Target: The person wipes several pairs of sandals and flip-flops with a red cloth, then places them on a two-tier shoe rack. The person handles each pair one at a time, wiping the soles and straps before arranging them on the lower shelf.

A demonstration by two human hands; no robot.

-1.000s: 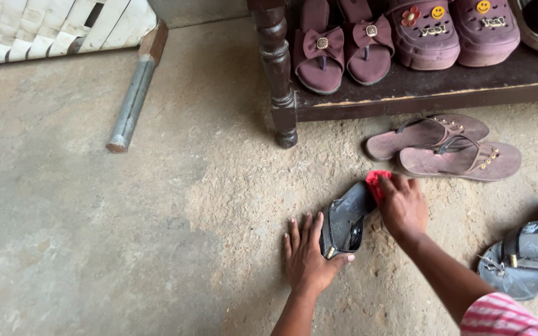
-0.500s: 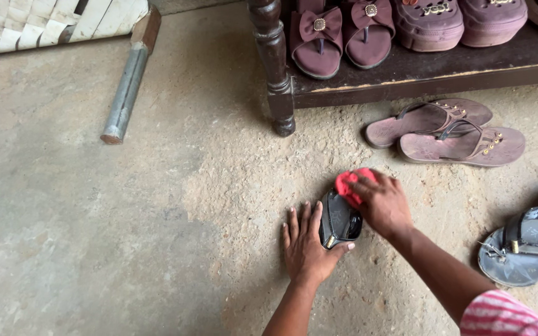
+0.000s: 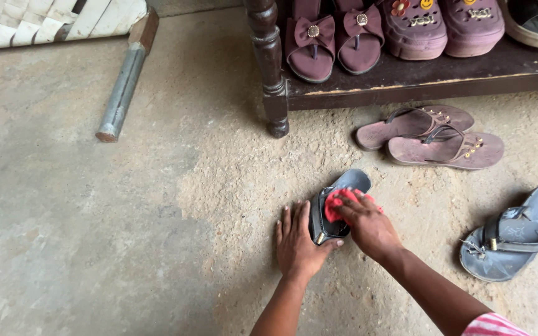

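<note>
Sandal (image 3: 344,186), grey, lies on the dusty floor (image 3: 126,205) in front of the rack (image 3: 406,78). I see my left hand (image 3: 295,244) spread flat, fingers loose, bracing its near end. My right hand (image 3: 368,224) grips a red cloth (image 3: 336,205), which has slid from the toe back to the strap, so the wiping is moving along. Right of that, a second grey sandal (image 3: 512,233) waits.

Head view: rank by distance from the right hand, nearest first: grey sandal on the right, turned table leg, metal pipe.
From the right hand:
1. Grey sandal, on the floor to its right.
2. Turned table leg, up and to the left, at the shelf's corner.
3. Metal pipe, far upper left, lying on the floor.
</note>
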